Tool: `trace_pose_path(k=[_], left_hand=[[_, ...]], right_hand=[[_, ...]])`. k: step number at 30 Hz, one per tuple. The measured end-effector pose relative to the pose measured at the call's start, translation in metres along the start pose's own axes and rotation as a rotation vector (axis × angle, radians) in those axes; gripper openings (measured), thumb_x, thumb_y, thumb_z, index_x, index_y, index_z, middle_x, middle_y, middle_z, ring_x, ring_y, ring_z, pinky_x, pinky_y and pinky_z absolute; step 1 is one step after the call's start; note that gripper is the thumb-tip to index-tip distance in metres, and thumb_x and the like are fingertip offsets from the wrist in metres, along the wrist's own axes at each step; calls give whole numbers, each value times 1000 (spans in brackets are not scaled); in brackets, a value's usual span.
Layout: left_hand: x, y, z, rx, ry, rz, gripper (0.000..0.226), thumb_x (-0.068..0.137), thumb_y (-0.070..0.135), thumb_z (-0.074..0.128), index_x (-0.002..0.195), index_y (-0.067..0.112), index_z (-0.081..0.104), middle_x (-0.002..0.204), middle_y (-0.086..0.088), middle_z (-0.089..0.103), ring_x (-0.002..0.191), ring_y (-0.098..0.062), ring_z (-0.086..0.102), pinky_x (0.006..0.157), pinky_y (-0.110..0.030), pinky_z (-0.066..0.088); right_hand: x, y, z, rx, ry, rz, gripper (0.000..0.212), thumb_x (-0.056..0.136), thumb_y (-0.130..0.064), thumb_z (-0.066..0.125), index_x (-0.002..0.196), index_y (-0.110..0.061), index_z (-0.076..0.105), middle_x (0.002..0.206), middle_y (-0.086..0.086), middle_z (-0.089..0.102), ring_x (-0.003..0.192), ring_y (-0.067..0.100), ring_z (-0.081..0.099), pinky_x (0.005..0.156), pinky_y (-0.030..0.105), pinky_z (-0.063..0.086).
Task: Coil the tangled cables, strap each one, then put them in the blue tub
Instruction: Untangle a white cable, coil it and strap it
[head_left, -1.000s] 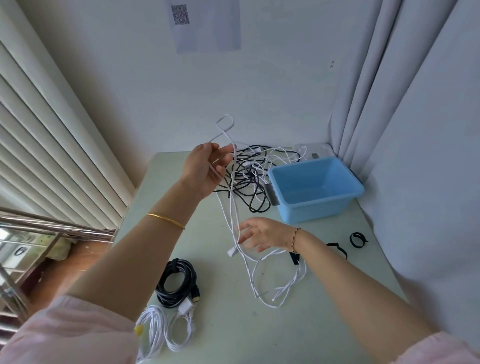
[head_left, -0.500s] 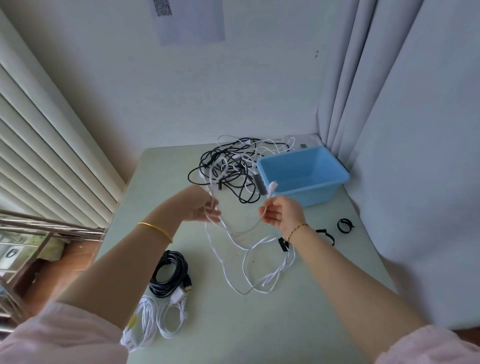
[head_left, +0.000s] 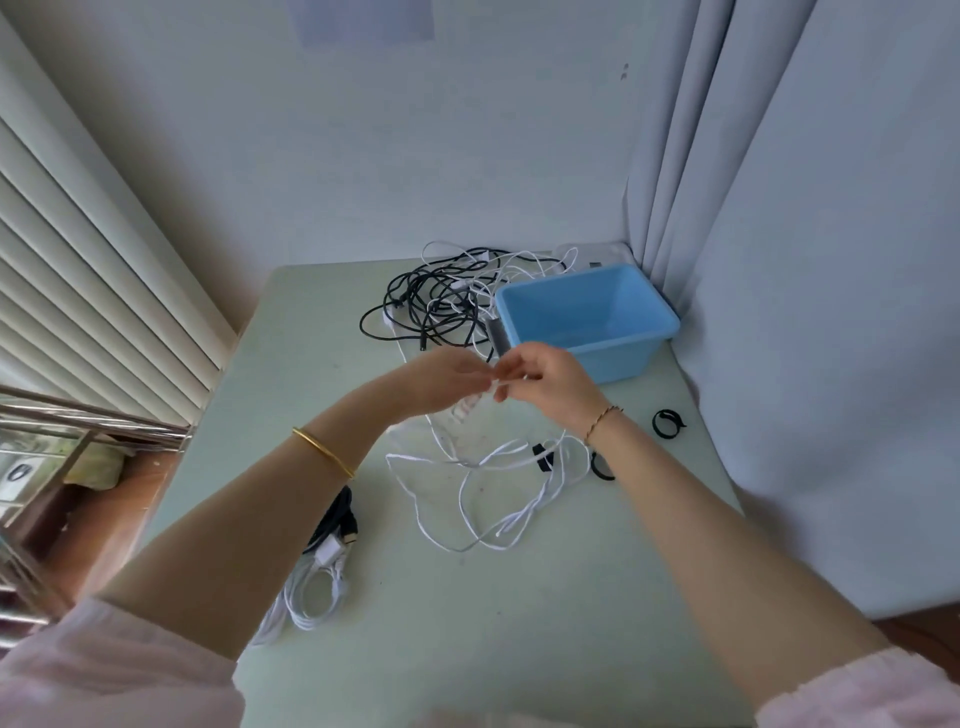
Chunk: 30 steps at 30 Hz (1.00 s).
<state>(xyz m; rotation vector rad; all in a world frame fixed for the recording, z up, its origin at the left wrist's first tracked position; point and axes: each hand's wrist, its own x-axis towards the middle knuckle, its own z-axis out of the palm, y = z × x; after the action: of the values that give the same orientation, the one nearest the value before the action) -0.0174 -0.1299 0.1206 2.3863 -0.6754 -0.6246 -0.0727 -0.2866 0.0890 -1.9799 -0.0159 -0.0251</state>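
- White cable (head_left: 488, 499) pinched along a short stretch between the fingertips (head_left: 506, 371) of the right hand (head_left: 550, 387) and those of the left hand (head_left: 441, 382). Both sets of fingers curled in tight, tips almost meeting above the middle of the table (head_left: 519, 649); exact grip blurred.
- Remainder of that cable hanging from the pinch, then sprawled in loose uncoiled loops on the tabletop at 6 o'clock from the hands.
- Gold bangle (head_left: 322, 451) on the left wrist, thin bracelet (head_left: 602, 418) on the right.
- Black straps at 4 to 5 o'clock from the hands: one strap (head_left: 542, 457) among the white loops, a second (head_left: 600, 466) just beside the right forearm, a third (head_left: 666, 423) farther out toward the table's right edge.
- Blue tub (head_left: 618, 358) at 1 o'clock, in the far right corner, upright.
- Tangled pile (head_left: 441, 306) of black and white cables at 12 o'clock, against the tub's left side.
- Coiled black cable (head_left: 337, 519) and coiled white bundle (head_left: 311, 597) at 7 o'clock, touching, partly hidden under the left forearm.
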Motion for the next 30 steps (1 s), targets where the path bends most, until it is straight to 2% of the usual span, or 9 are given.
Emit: trace_pose_path(k=[5, 9, 13, 16, 20, 22, 25, 27, 30], left_hand=[[10, 16, 5, -461, -128, -2, 24, 103, 18, 38, 107, 8, 59, 83, -9, 70, 74, -15, 68, 70, -21, 54], [15, 23, -5, -589, -150, -27, 29, 103, 21, 40, 108, 2, 61, 70, -4, 64, 64, -13, 63, 68, -24, 55], [16, 23, -13, -993, -386, -52, 31, 101, 25, 39, 107, 5, 62, 57, 4, 45, 52, -8, 47, 68, -28, 57], [20, 23, -10, -1288, -475, -21, 33, 95, 22, 42, 91, 8, 71, 57, 5, 43, 51, -8, 45, 62, -24, 54], [35, 19, -12, -1539, -171, 41, 22, 98, 13, 41, 101, 5, 61, 62, 2, 56, 60, -10, 59, 70, -27, 58], [43, 10, -14, -1561, -4, 64, 22, 100, 10, 38, 102, 4, 59, 70, -1, 63, 69, -13, 65, 77, -31, 58], [48, -6, -11, -1355, 198, 57, 23, 100, 5, 39, 98, 4, 63, 90, -7, 67, 89, -20, 64, 78, -32, 53], [48, -14, -10, -1262, 280, 47, 24, 98, 2, 41, 91, 5, 64, 96, -7, 67, 95, -21, 62, 77, -31, 50], [49, -22, -12, -1070, 338, 28, 21, 97, 0, 45, 91, 6, 64, 100, -8, 67, 97, -20, 62, 76, -28, 50]], right_hand=[[8, -9, -38, 10, 46, -173, 25, 80, 9, 61, 80, -15, 66, 75, -6, 68, 72, 1, 66, 74, 14, 50], [15, 2, -42, 42, 194, -188, 26, 81, 0, 67, 80, -26, 70, 75, -3, 65, 61, 2, 53, 66, 20, 45], [21, 5, -27, 267, 154, -118, 26, 88, 1, 59, 102, -18, 68, 72, -3, 67, 65, 11, 57, 65, 21, 49], [29, 3, -6, 510, 122, 63, 12, 91, -9, 55, 95, -12, 66, 68, -10, 68, 65, 10, 60, 64, 20, 51], [21, 20, 19, 189, -107, 183, 20, 100, -17, 40, 99, -2, 54, 69, 4, 62, 63, 18, 59, 77, 44, 55], [13, 24, 26, 178, -232, 222, 25, 101, -20, 38, 109, -5, 56, 67, 4, 59, 57, 17, 57, 68, 37, 54], [8, 20, 24, 170, -344, 265, 27, 101, -20, 40, 115, -4, 57, 66, 4, 55, 47, 14, 53, 63, 37, 56], [7, 16, 18, 121, -393, 281, 25, 100, -18, 43, 110, -3, 59, 64, 4, 54, 42, 11, 51, 62, 40, 56], [5, 7, 3, 45, -343, 251, 20, 97, -17, 49, 97, -3, 63, 61, 4, 51, 36, 7, 45, 50, 29, 54]])
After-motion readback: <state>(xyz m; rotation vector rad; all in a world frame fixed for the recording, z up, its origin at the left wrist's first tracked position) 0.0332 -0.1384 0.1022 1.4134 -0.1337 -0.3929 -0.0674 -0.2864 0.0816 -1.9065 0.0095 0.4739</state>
